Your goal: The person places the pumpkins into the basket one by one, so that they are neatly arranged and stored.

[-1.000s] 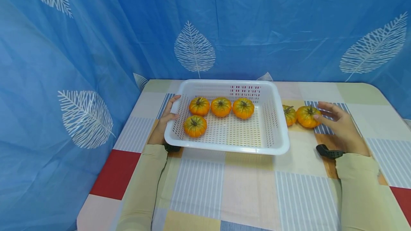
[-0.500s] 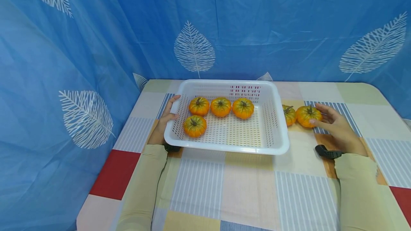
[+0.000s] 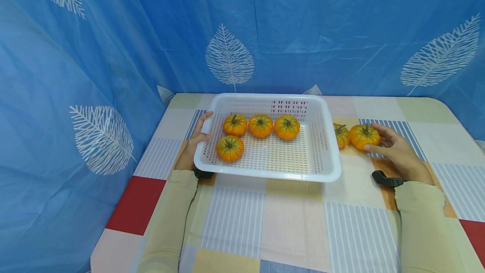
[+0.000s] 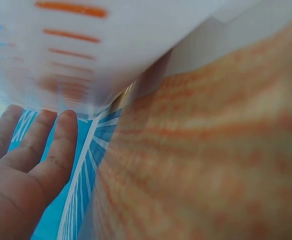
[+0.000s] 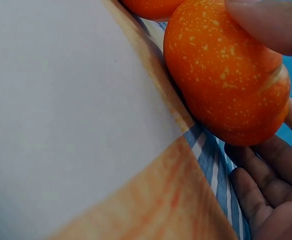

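A white plastic basket (image 3: 261,175) with slotted walls sits on the table, holding several small orange pumpkins (image 3: 287,128). My left hand (image 3: 192,144) grips its left rim, thumb on the edge; in the left wrist view, fingertips (image 4: 66,120) of that hand meet the outer wall from below. To the right of the basket, my right hand (image 3: 399,153) holds another small pumpkin (image 3: 363,137) by its right side. The right wrist view has the thumb on this pumpkin's speckled skin (image 5: 220,75), with the other fingers curled behind and beneath it.
One more pumpkin (image 3: 342,136) lies between the basket's right wall and the held one, partly hidden by the rim. A patchwork-checked cloth (image 3: 291,231) covers the table. Behind and to the left hangs a blue curtain (image 3: 151,33) with white leaf prints.
My right hand has shifted slightly left and down around the pumpkin, its thumb now lower on the near side. The left hand and the basket stay put.
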Available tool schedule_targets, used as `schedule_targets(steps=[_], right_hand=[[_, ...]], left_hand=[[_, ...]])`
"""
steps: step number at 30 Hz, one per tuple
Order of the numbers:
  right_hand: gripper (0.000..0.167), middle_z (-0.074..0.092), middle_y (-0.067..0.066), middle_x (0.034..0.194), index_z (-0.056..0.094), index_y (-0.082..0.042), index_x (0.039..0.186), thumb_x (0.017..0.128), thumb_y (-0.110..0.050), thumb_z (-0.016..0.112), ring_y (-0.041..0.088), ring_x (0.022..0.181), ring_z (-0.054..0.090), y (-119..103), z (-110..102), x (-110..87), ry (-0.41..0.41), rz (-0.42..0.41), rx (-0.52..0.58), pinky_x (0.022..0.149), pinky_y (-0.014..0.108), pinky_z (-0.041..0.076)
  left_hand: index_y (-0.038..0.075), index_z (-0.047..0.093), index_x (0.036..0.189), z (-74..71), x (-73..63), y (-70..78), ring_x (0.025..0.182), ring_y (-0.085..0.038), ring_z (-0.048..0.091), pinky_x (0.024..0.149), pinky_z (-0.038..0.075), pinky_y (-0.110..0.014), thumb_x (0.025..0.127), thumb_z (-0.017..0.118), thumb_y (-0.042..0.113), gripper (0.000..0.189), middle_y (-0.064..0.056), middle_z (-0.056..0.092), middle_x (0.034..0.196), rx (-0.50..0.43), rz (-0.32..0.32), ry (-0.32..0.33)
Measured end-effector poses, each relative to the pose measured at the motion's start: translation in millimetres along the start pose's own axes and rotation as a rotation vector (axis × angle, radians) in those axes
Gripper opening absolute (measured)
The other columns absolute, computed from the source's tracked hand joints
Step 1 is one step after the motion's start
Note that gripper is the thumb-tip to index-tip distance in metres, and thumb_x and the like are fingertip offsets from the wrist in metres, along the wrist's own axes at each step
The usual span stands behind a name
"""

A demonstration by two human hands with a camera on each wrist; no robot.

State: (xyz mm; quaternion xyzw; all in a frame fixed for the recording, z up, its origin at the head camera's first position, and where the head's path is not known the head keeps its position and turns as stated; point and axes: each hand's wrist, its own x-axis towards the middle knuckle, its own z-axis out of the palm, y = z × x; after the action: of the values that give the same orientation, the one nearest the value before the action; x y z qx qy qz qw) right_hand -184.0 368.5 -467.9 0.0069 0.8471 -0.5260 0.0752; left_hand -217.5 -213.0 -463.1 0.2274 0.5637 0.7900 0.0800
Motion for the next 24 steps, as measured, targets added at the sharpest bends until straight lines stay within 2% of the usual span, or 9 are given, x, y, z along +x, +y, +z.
schedule_targets(steps=[6, 9, 12, 16, 20, 24], right_hand=[[0.087, 0.01, 0.018, 0.18, 0.014, -0.015, 0.175, 0.108, -0.027, 0.068, 0.041, 0.155, 0.023, 0.7, -0.3, 0.2, 0.006, 0.003, -0.007, 0.11, 0.012, 0.038], [0.086, 0.012, 0.019, 0.18, 0.016, -0.014, 0.174, 0.107, -0.027, 0.069, 0.03, 0.149, 0.031, 1.7, -0.3, 0.9, 0.018, -0.001, -0.017, 0.105, 0.01, 0.04], [0.086, 0.016, 0.019, 0.179, 0.018, -0.014, 0.174, 0.107, -0.027, 0.07, 0.014, 0.137, 0.039, 2.2, -0.2, 2.0, 0.029, -0.007, -0.022, 0.098, 0.009, 0.043], [0.085, 0.026, 0.017, 0.174, 0.02, -0.013, 0.174, 0.107, -0.025, 0.07, 0.001, 0.123, 0.042, 2.7, 0.0, 3.0, 0.041, -0.021, -0.018, 0.092, 0.008, 0.044], [0.083, 0.031, 0.016, 0.169, 0.023, -0.014, 0.173, 0.106, -0.023, 0.07, -0.003, 0.117, 0.044, 1.7, 0.1, 3.1, 0.055, -0.034, -0.002, 0.089, 0.007, 0.044], [0.081, 0.027, 0.018, 0.169, 0.024, -0.018, 0.174, 0.106, -0.022, 0.07, -0.003, 0.113, 0.045, -1.0, 1.0, 2.2, 0.062, -0.034, 0.035, 0.086, 0.008, 0.048]], left_hand=[[0.03, 0.036, 0.149, -1.3, -0.2, -1.2, 0.149, -0.043, 0.016, 0.124, 0.009, -0.069, 0.084, 0.035, 0.0, 0.072, -0.026, 0.0, 0.175, 0.022, -0.001, 0.009], [0.031, 0.037, 0.149, -0.7, -0.3, -0.7, 0.15, -0.043, 0.016, 0.124, 0.007, -0.071, 0.084, 0.035, 0.0, 0.072, -0.026, 0.001, 0.175, 0.029, -0.005, 0.017], [0.031, 0.036, 0.149, 0.0, -0.5, 0.1, 0.151, -0.043, 0.015, 0.124, 0.006, -0.071, 0.084, 0.035, -0.001, 0.073, -0.025, 0.0, 0.175, 0.027, -0.009, 0.016], [0.028, 0.035, 0.15, -0.6, -0.7, 0.2, 0.149, -0.044, 0.015, 0.124, 0.006, -0.071, 0.083, 0.035, -0.001, 0.073, -0.028, 0.0, 0.174, 0.03, -0.004, 0.007], [0.028, 0.034, 0.149, -1.6, -0.1, -0.3, 0.147, -0.043, 0.016, 0.124, 0.007, -0.069, 0.083, 0.035, -0.001, 0.072, -0.028, 0.0, 0.173, 0.023, 0.0, 0.0], [0.03, 0.035, 0.148, -1.8, 0.1, -0.4, 0.148, -0.043, 0.015, 0.124, 0.006, -0.07, 0.083, 0.035, -0.001, 0.073, -0.027, -0.002, 0.174, 0.012, -0.004, -0.006]])
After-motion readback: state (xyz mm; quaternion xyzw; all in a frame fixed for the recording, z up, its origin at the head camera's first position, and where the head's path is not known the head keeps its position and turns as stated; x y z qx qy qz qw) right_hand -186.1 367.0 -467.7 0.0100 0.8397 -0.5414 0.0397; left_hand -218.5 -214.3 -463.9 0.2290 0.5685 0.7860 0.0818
